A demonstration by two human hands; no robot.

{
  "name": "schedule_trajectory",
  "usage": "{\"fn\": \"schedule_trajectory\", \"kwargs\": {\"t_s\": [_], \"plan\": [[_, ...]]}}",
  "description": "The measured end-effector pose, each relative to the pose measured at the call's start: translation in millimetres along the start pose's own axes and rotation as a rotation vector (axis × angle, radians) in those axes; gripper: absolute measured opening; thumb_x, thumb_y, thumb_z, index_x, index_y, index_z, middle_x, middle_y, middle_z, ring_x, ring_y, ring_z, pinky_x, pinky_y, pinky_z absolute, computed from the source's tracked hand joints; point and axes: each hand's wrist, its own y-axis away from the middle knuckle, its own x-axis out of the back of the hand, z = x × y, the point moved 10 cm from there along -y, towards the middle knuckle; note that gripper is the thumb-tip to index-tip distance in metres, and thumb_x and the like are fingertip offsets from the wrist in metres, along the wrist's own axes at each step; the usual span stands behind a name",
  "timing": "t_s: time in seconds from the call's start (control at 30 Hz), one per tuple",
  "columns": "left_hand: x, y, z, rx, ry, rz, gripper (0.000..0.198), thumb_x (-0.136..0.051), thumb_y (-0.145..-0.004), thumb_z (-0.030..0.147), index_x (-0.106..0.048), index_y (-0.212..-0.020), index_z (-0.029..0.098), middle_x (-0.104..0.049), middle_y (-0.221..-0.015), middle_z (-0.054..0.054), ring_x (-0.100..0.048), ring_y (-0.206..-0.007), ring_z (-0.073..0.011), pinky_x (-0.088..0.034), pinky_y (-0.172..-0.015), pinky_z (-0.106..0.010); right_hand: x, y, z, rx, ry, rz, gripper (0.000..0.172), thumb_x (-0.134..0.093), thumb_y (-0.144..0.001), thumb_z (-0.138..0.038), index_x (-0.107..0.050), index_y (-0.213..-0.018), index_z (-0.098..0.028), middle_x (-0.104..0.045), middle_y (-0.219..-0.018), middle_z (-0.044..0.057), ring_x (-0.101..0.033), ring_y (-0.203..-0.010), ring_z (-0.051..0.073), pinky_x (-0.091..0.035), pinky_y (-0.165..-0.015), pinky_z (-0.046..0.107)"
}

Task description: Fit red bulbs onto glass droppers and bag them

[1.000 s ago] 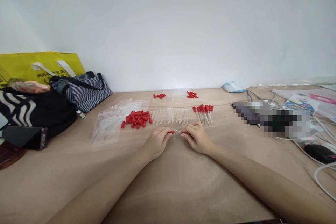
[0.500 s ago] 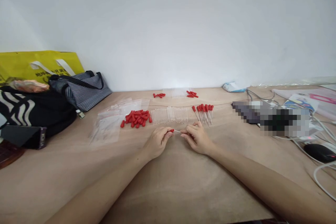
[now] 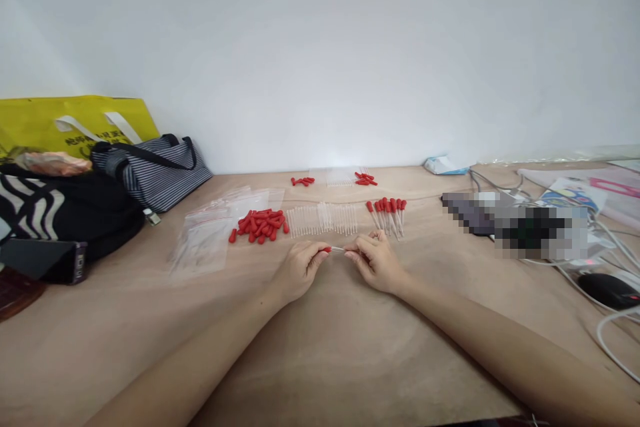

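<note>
While the left hand (image 3: 300, 269) is pinching a small red rubber cap (image 3: 327, 249), the right hand (image 3: 376, 263) is gripping the thin clear glass tube (image 3: 338, 249), both meeting just above the tan wooden tabletop (image 3: 330, 347).

Table (image 3: 320, 360) with red caps (image 3: 260, 225), bags (image 3: 205, 240)

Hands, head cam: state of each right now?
Left hand: closed, pinching a red cap.
Right hand: closed, pinching a clear tube that meets the cap.
</note>
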Motion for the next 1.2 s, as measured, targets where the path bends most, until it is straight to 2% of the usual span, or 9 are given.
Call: {"fn": "schedule_trajectory", "kwargs": {"t_s": [0.33, 0.47, 0.67, 0.9, 1.07, 1.2], "plan": [[-0.2, 1, 7, -0.064, -0.01, -0.012, 0.02, -0.043, -0.085, 0.027, -0.059, -0.079, 0.017, -0.062, -0.069, -0.001, -0.055, -0.069, -0.0142, -0.041, -0.071, -0.029, -8, 0, -5, 0.027, -0.008, -0.087, 0.016, -0.042, -0.085, -0.023, -0.056, -0.079, -0.018, -0.057, -0.066, -0.001, -0.048, -0.06, 0.01, -0.023, -0.072, 0.029], [-4.1, 3, 13, -0.156, -0.056, -0.028, 0.02, -0.042, -0.086, 0.026, -0.059, -0.08, 0.017, -0.063, -0.069, 0.0, -0.055, -0.066, -0.0122, -0.038, -0.079, -0.032, -8, 0, -7, 0.1, 0.073, -0.114, 0.02, -0.041, -0.086, -0.025, -0.057, -0.077, -0.018, -0.058, -0.064, -0.001, -0.048, -0.06, 0.01, -0.021, -0.072, 0.031], [-8.0, 6, 18, -0.198, -0.184, -0.044, 0.022, -0.039, -0.086, 0.025, -0.059, -0.079, 0.017, -0.064, -0.071, -0.001, -0.056, -0.066, -0.0123, -0.034, -0.087, -0.037, -6, 1, -20, 0.23, 0.244, -0.083, 0.024, -0.038, -0.085, -0.02, -0.059, -0.073, -0.017, -0.056, -0.063, -0.001, -0.044, -0.056, 0.009, -0.02, -0.074, 0.032], [-8.2, 5, 14, -0.166, -0.121, -0.059, 0.024, -0.036, -0.087, 0.025, -0.058, -0.081, 0.018, -0.065, -0.072, -0.001, -0.057, -0.065, -0.0125, -0.036, -0.085, -0.036, -6, -1, -17, 0.201, 0.181, -0.117, 0.021, -0.04, -0.086, -0.023, -0.059, -0.077, -0.019, -0.057, -0.064, -0.002, -0.046, -0.059, 0.009, -0.021, -0.074, 0.031], [-12.8, 4, 10, -0.122, -0.039, -0.126, 0.022, -0.037, -0.086, 0.024, -0.058, -0.079, 0.019, -0.066, -0.07, 0.001, -0.058, -0.065, -0.0121, -0.035, -0.087, -0.036, -4, -1, -22, 0.284, 0.266, -0.098, 0.025, -0.038, -0.086, -0.022, -0.06, -0.075, -0.02, -0.057, -0.062, -0.001, -0.046, -0.058, 0.01, -0.02, -0.076, 0.033], [-10.1, 4, 14, -0.15, -0.066, -0.1, 0.021, -0.04, -0.085, 0.025, -0.058, -0.078, 0.019, -0.066, -0.072, 0.0, -0.058, -0.065, -0.0121, -0.034, -0.087, -0.036, -3, 1, -27, 0.287, 0.274, -0.073, 0.024, -0.038, -0.085, -0.02, -0.06, -0.075, -0.018, -0.057, -0.063, 0.0, -0.044, -0.056, 0.01, -0.021, -0.072, 0.033]]}}
